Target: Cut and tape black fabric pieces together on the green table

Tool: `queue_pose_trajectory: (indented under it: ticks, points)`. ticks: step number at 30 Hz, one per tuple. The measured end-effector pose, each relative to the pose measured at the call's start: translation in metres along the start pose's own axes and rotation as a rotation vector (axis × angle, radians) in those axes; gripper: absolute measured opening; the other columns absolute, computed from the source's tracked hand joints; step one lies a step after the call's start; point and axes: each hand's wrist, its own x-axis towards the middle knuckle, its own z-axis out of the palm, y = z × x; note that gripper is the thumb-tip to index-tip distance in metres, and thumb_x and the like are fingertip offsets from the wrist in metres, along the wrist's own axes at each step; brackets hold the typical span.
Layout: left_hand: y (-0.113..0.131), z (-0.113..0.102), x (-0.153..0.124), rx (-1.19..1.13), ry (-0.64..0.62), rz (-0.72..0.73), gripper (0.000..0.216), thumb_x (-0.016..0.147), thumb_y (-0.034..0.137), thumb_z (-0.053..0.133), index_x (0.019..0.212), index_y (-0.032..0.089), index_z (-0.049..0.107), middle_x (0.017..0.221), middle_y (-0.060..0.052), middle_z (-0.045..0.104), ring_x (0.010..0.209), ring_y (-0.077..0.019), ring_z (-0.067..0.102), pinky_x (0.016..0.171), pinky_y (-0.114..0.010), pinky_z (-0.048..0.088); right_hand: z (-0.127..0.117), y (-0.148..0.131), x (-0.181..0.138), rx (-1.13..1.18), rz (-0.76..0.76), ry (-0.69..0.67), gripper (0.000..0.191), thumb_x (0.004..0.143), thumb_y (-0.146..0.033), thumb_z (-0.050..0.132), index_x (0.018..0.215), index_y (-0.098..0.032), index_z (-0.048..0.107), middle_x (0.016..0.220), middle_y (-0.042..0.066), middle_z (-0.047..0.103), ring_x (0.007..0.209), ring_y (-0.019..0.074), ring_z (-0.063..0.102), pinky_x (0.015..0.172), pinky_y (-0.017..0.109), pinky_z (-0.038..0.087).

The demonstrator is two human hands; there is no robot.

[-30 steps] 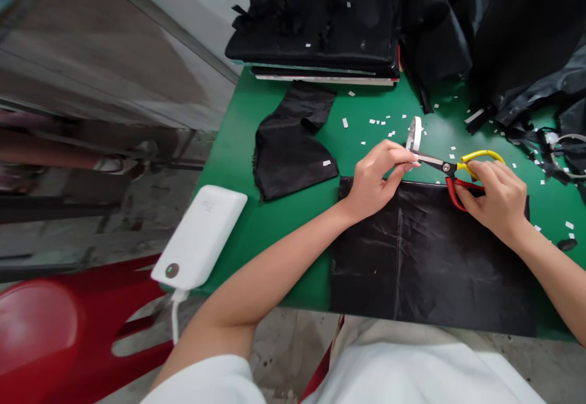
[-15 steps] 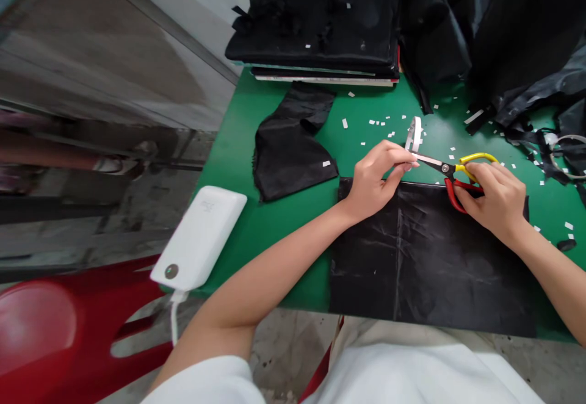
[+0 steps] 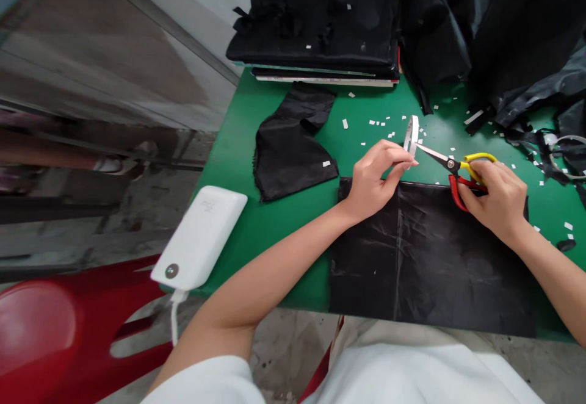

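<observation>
My left hand [image 3: 378, 175] pinches the end of a white strip [image 3: 413, 134] that stands up from a roll on the green table [image 3: 238, 166]. My right hand [image 3: 499, 199] grips scissors [image 3: 451, 166] with one yellow and one red handle. The blades point left and meet the strip just above my left fingertips. Both hands hover over the far edge of a flat black fabric sheet [image 3: 430, 257] lying in front of me.
A smaller black fabric piece [image 3: 288, 144] lies to the left. Stacked black fabric [image 3: 320, 19] sits at the back, crumpled black material [image 3: 526, 44] at the right. Small white scraps [image 3: 379, 123] litter the table. A white power bank [image 3: 201, 236] overhangs the left edge, above a red chair [image 3: 55, 331].
The scissor blades have swung up and left onto the white strip, and my right hand has shifted slightly left. My left hand has stayed pinched on the strip.
</observation>
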Motion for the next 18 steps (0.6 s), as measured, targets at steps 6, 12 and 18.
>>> queue_pose_trajectory:
  ticks: [6, 12, 18]
  points:
    - [-0.005, 0.004, -0.004, 0.044, 0.103, -0.080, 0.011, 0.095, 0.018, 0.058, 0.104, 0.023, 0.061, 0.096, -0.001, 0.065, 0.088, -0.0122, 0.071, 0.077, -0.025, 0.059, 0.004, 0.006, 0.000, 0.009, 0.116, 0.060, 0.019, 0.082, -0.024, 0.062, 0.100, -0.024, 0.056, 0.084, 0.006, 0.068, 0.074, 0.0244, 0.062, 0.069, 0.038, 0.051]
    - [-0.010, 0.006, -0.005, 0.198, 0.119, -0.133, 0.032, 0.086, 0.005, 0.061, 0.112, 0.023, 0.054, 0.091, 0.003, 0.066, 0.085, -0.0111, 0.068, 0.084, -0.027, 0.057, 0.007, 0.012, 0.001, 0.004, 0.217, 0.014, 0.026, 0.083, -0.017, 0.060, 0.109, -0.020, 0.058, 0.100, 0.013, 0.069, 0.092, 0.0308, 0.060, 0.086, 0.050, 0.048]
    - [-0.011, 0.006, -0.003, 0.222, -0.005, -0.193, 0.037, 0.081, 0.000, 0.065, 0.108, 0.021, 0.052, 0.087, 0.003, 0.068, 0.084, -0.0118, 0.069, 0.082, -0.025, 0.056, 0.015, 0.024, -0.001, 0.015, 0.297, -0.033, 0.029, 0.080, -0.016, 0.060, 0.108, -0.018, 0.060, 0.108, 0.015, 0.070, 0.097, 0.0323, 0.061, 0.088, 0.051, 0.046]
